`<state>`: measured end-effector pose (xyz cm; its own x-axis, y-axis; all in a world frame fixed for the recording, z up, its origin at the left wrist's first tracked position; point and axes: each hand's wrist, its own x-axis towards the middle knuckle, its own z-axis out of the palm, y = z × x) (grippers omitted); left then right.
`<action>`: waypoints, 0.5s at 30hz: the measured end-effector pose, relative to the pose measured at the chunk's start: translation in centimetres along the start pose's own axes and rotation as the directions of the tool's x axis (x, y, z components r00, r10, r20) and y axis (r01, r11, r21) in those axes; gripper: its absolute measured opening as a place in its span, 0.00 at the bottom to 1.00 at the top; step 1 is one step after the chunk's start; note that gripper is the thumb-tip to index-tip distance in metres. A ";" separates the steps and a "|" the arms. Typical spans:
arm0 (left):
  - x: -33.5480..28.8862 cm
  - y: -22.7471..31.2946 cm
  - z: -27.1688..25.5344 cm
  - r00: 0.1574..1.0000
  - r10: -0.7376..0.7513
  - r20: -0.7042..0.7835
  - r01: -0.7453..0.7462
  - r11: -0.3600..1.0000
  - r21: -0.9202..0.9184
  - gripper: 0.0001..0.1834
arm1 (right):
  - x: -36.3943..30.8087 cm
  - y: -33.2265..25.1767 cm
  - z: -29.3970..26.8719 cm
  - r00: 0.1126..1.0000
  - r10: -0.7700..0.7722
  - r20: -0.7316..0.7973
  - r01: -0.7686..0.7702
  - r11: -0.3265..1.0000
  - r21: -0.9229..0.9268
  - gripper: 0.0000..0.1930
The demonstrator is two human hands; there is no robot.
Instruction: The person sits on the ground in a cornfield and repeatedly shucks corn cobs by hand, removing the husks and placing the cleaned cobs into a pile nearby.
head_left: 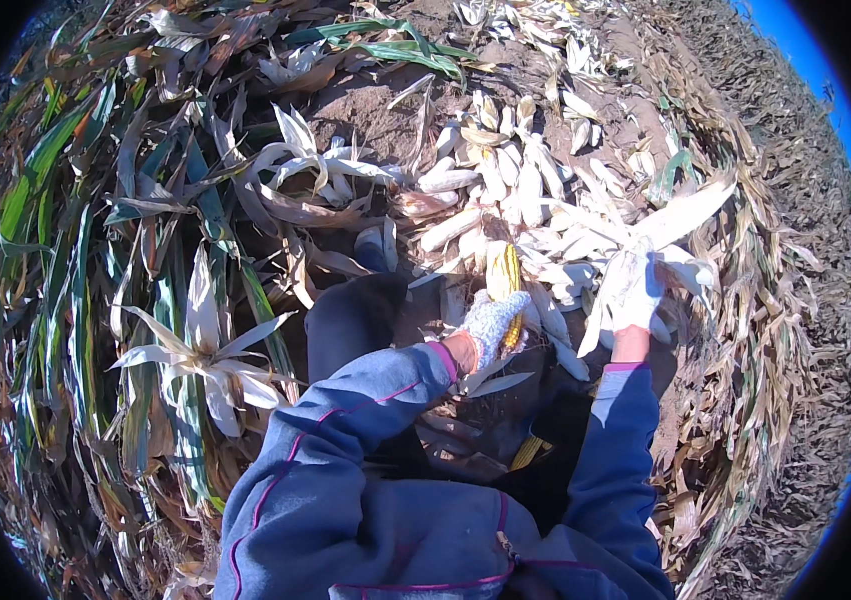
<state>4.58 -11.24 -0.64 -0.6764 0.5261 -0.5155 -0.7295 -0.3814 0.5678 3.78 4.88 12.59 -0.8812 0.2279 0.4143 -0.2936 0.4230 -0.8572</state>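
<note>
My left hand (494, 322), in a pale knitted glove, is closed around a husked ear of corn (504, 268). Yellow kernels show above and below the fingers. Off to the right, my right hand (635, 288) wears a white glove and is closed at the base of a spread, pale corn husk (683, 218). Its long dry leaves fan out past the fingers, and bright glare blurs where glove and husk meet. Ahead of both hands lies a heap of unhusked corn ears (513, 175), whitish in their dry husks.
Another yellow ear (529, 452) lies low between my legs, partly hidden. Cut corn stalks and leaves (85, 260) are piled thickly on the left, with an opened empty husk (207, 358) on top. Dry stalks (745, 330) line the right side. Bare soil (365, 112) shows beyond the heap.
</note>
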 end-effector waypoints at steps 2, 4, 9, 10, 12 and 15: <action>-1.3 -0.1 0.5 1.000 0.021 -0.021 -0.021 1.000 0.010 0.15 | -0.2 -3.2 3.0 0.976 -0.078 0.203 0.078 0.997 0.010 0.26; -0.2 -0.6 -1.3 0.981 0.097 0.170 -0.120 0.984 0.130 0.21 | -0.9 -4.6 4.1 0.958 -0.097 0.270 0.089 0.995 0.044 0.27; -2.1 0.5 -0.5 0.926 0.345 0.153 -0.376 0.875 0.304 0.30 | -5.8 0.3 1.8 0.984 0.167 -0.055 -0.174 0.974 -0.143 0.19; -1.4 -0.3 -0.7 0.900 0.392 0.189 -0.435 0.826 0.358 0.32 | -7.3 2.8 1.2 0.974 0.180 -0.135 -0.209 0.947 -0.244 0.20; -1.7 -1.2 -0.5 0.870 0.424 0.250 -0.489 0.804 0.338 0.35 | -10.1 5.7 1.4 0.959 0.282 -0.014 -0.279 0.939 -0.200 0.24; -2.3 -3.7 -0.9 0.813 0.452 0.368 -0.561 0.776 0.288 0.36 | -12.3 4.9 3.4 0.953 0.297 0.051 -0.296 0.955 -0.025 0.25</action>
<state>8.76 -11.75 -2.11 -0.8416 0.5351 0.0735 -0.1571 -0.3727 0.9145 11.90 1.16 2.29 -0.9463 0.2984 0.1244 -0.0097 0.3586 -0.9334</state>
